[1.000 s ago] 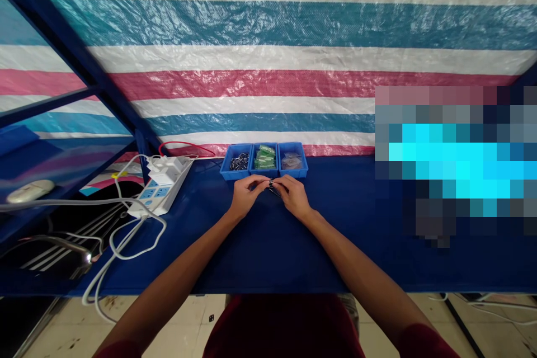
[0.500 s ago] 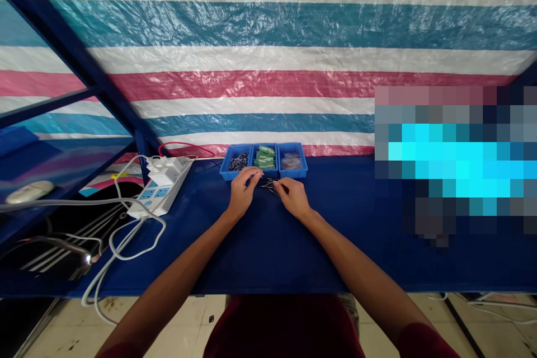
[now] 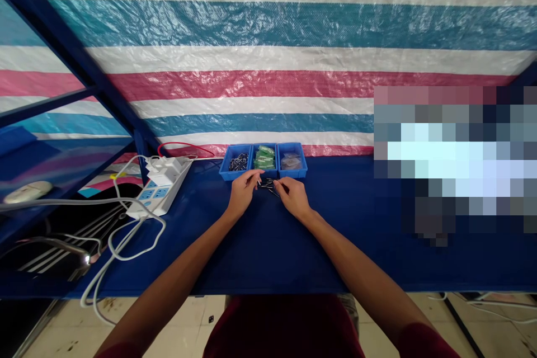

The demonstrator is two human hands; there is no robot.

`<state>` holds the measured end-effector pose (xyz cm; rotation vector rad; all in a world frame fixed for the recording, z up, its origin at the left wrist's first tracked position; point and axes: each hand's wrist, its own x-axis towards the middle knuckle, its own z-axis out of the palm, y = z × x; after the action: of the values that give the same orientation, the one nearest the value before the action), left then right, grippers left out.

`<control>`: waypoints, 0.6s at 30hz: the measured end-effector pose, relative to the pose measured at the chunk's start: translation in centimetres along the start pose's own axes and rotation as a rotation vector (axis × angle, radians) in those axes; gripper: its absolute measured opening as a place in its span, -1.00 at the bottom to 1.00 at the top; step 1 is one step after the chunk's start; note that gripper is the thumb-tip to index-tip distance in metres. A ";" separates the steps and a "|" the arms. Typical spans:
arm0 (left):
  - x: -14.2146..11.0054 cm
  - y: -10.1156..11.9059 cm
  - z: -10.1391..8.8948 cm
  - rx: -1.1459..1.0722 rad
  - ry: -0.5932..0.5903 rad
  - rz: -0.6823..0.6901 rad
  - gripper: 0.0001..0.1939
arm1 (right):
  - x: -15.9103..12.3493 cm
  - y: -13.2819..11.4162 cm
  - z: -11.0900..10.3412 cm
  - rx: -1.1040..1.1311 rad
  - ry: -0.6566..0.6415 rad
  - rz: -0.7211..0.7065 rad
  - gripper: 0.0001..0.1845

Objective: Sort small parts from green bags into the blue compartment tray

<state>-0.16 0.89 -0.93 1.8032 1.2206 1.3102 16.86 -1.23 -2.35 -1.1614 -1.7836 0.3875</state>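
My left hand (image 3: 242,193) and my right hand (image 3: 292,197) rest on the blue table (image 3: 268,235) just in front of three small blue bins. Between them lies a little heap of small dark parts (image 3: 268,184). My left fingers are curled and pinched at the heap's left side. My right fingers are bent with the tips touching the parts. What each pinch holds is too small to name. The left bin (image 3: 237,162) holds dark parts, the middle bin (image 3: 265,158) green pieces, the right bin (image 3: 292,161) clear bagged items.
A white power strip (image 3: 161,190) with plugs and white cables (image 3: 126,240) lies at the left of the table. A red wire (image 3: 184,147) runs behind it. A striped tarp (image 3: 268,56) forms the back wall. A blurred patch covers the right side. A blue frame post (image 3: 75,50) stands at the left.
The hands, pressed together over one dark part a second ago, have drawn apart. The dark parts now lie spread on the table between them.
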 end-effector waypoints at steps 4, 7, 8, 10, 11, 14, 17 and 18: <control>0.4 -1.0 0.1 -0.105 -0.040 -0.059 -0.66 | 0.1 -0.1 0.0 -0.012 -0.005 0.009 -0.60; 0.5 -1.3 0.2 -0.128 -0.066 -0.083 -0.63 | 0.1 0.0 0.0 -0.012 -0.007 0.010 -0.60; 0.5 -1.3 0.2 -0.124 -0.075 -0.085 -0.63 | 0.1 0.0 0.0 -0.012 -0.008 0.008 -0.59; 0.4 -1.2 0.3 -0.121 -0.091 -0.089 -0.64 | 0.0 0.1 0.1 -0.014 -0.008 0.006 -0.59; 0.4 -1.2 0.3 -0.124 -0.094 -0.094 -0.63 | 0.0 0.2 0.1 -0.014 -0.006 0.004 -0.58; 0.4 -1.2 0.2 -0.122 -0.075 -0.127 -0.60 | 0.0 0.3 0.1 -0.005 0.002 -0.002 -0.59; 0.5 -1.3 0.1 -0.103 -0.047 -0.130 -0.66 | 0.0 0.3 0.1 0.000 -0.004 0.000 -0.60; 0.5 -1.3 0.0 -0.092 -0.043 -0.123 -0.69 | 0.0 0.3 0.1 -0.003 -0.008 0.004 -0.60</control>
<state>-0.51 1.88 -1.90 1.6563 1.2084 1.2322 16.91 -1.11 -2.60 -1.1666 -1.7896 0.3926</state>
